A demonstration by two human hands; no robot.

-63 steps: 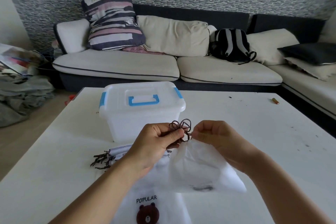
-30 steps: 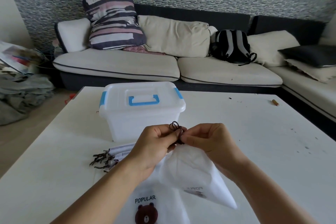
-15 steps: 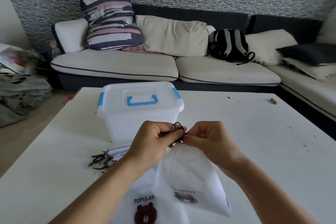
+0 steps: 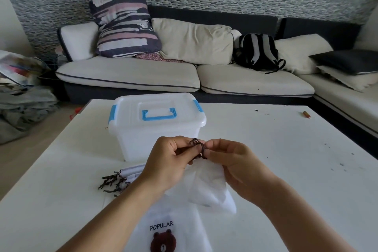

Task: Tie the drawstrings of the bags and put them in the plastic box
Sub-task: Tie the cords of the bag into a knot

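Note:
A white drawstring bag (image 4: 206, 186) hangs from both my hands above the table. Its dark brown drawstring (image 4: 197, 144) forms small loops between my fingertips. My left hand (image 4: 167, 161) pinches the string from the left, and my right hand (image 4: 229, 161) pinches it from the right. A second white bag (image 4: 167, 229), printed with POPULAR and a brown bear, lies flat on the table under my forearms. More bags with dark frayed strings (image 4: 114, 182) lie at its left. The translucent plastic box (image 4: 151, 127) with blue handle and latches stands just behind my hands, lid on.
The white table (image 4: 286, 159) extends to the right, with a small brown stub (image 4: 306, 114) near its far right edge. Behind it is a sofa (image 4: 143, 75) with cushions and a black backpack (image 4: 258, 52). Piled cloth (image 4: 22, 106) lies on the floor at left.
The string loops have been drawn smaller and tighter between my fingers, my hands have come closer together, and the hanging bag has turned and swung slightly under them.

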